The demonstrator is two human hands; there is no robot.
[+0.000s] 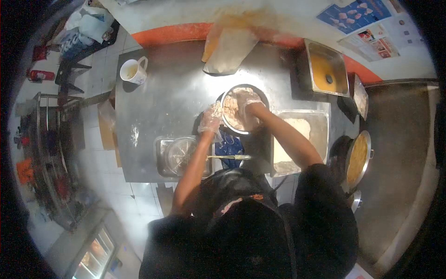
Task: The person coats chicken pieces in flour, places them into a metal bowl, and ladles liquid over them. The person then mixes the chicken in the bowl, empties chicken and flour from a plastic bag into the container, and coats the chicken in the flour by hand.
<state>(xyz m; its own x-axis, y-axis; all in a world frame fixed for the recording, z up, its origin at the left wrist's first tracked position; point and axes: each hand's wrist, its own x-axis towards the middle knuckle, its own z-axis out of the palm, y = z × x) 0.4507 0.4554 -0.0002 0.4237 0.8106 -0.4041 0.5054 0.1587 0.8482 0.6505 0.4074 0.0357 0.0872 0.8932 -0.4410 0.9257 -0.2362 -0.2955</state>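
Note:
A round metal bowl (241,132) stands on the steel table, holding lumpy pieces (231,111) coated in pale flour. My left hand (211,119), in a clear plastic glove caked with flour, is closed on the bowl's left rim. Inside the bowl, on its right side, my right hand (251,108) reaches among the coated pieces; its fingers are blurred and partly hidden. Just right of the bowl is a rectangular steel pan (324,139) with white flour (290,151) in it.
A tray with a wire strainer (179,156) sits at front left, near a thin-handled tool (227,157) and blue packet (227,144). Farther off are a white mug (133,72), flour bag (230,51) and pan of yellow liquid (324,74). A round pot (360,156) stands right.

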